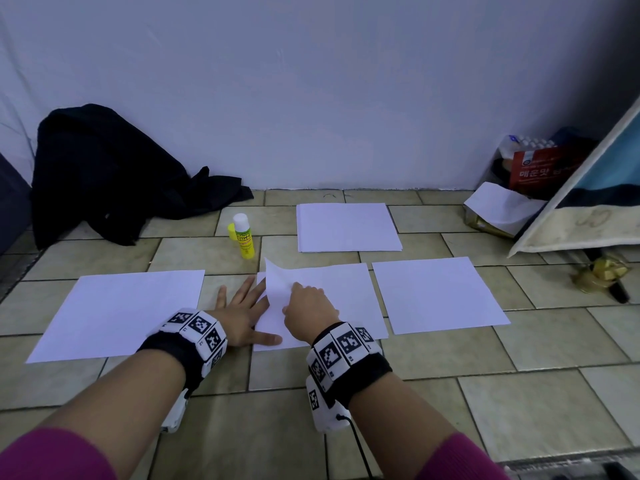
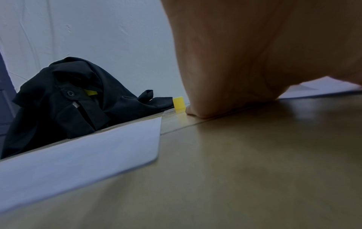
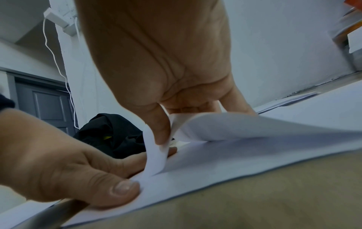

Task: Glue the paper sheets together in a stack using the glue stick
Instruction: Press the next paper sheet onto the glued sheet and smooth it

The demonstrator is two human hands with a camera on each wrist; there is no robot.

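Observation:
White paper sheets lie on the tiled floor: one sheet at the left (image 1: 117, 313), a middle pile (image 1: 339, 292), one at the right (image 1: 436, 292) and a far stack (image 1: 346, 226). My right hand (image 1: 304, 303) pinches the left corner of the middle pile's top sheet (image 3: 235, 127), which is lifted and curled. My left hand (image 1: 242, 313) lies flat with fingers spread, and its thumb (image 3: 125, 189) presses the lower sheet (image 3: 215, 167) down. The yellow glue stick (image 1: 244, 237) stands uncapped beyond the hands, with its yellow cap (image 2: 178, 102) beside it.
A black garment (image 1: 104, 174) is heaped against the wall at the far left. At the far right stands a box with a red packet (image 1: 540, 168), a leaning board (image 1: 588, 202) and a small gold object (image 1: 602, 271). Bare tiles lie in front of the sheets.

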